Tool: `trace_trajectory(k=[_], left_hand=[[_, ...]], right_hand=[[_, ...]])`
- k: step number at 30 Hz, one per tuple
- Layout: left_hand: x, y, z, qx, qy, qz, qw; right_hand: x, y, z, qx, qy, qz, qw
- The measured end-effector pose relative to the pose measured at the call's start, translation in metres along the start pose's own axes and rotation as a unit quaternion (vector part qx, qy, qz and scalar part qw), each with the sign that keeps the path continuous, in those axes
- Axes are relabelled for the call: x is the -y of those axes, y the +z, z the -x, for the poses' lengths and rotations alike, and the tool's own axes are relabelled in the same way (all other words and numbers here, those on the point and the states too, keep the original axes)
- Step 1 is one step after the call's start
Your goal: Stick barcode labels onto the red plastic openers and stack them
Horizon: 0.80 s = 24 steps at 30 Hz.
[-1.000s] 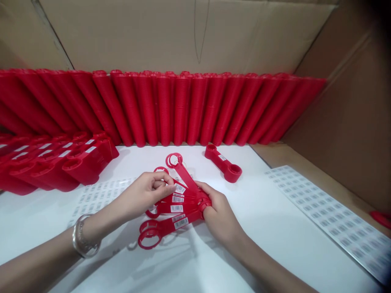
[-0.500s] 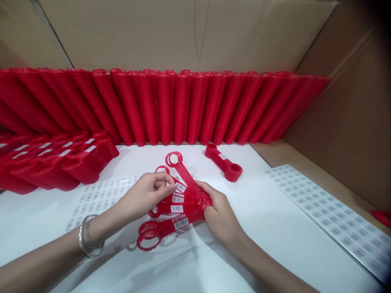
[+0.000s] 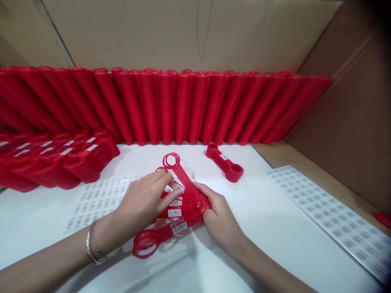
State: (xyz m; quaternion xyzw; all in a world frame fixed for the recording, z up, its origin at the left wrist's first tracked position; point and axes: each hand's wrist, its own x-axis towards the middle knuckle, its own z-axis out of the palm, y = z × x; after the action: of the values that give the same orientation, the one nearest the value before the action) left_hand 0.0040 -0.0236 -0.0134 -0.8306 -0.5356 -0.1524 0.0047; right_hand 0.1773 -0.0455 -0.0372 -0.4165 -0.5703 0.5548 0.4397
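My right hand (image 3: 224,219) is closed round the stacked ring ends of several red plastic pieces (image 3: 183,178), which spread like a fan to the left. Each piece is a flat bar with a ring at its end. White barcode labels (image 3: 174,213) show on several bars. Over the upper part of the fan lies my left hand (image 3: 146,195), fingers curled and thumb on or just above a label. Its fingers hide some of the rings, and what they pinch cannot be made out.
Tall stacks of red pieces (image 3: 181,108) line the cardboard wall (image 3: 152,32). Labelled stacks (image 3: 84,162) lie at left. A short labelled stack (image 3: 224,162) lies behind my right hand. Barcode label sheets lie at right (image 3: 330,215) and beneath my left arm (image 3: 94,199).
My left hand has moved slightly forward and right over the fan, its thumb now reaching further across the labels. The fan's lower rings have shifted a little left and down.
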Motion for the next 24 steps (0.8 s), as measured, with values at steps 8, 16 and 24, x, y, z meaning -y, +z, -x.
trace_trajectory(k=[8, 16, 24], left_hand=[[0.013, -0.001, -0.007, -0.046, -0.003, 0.014, 0.999], [0.018, 0.000, -0.011, 0.009, -0.038, 0.152, 0.988], [0.018, 0.005, -0.008, 0.047, -0.011, 0.091, 0.995]], right_hand=[[0.001, -0.001, 0.001, -0.003, -0.020, 0.020, 1.000], [0.000, 0.001, 0.001, 0.003, -0.012, 0.021, 1.000], [-0.001, 0.001, 0.000, 0.012, -0.012, 0.019, 1.000]])
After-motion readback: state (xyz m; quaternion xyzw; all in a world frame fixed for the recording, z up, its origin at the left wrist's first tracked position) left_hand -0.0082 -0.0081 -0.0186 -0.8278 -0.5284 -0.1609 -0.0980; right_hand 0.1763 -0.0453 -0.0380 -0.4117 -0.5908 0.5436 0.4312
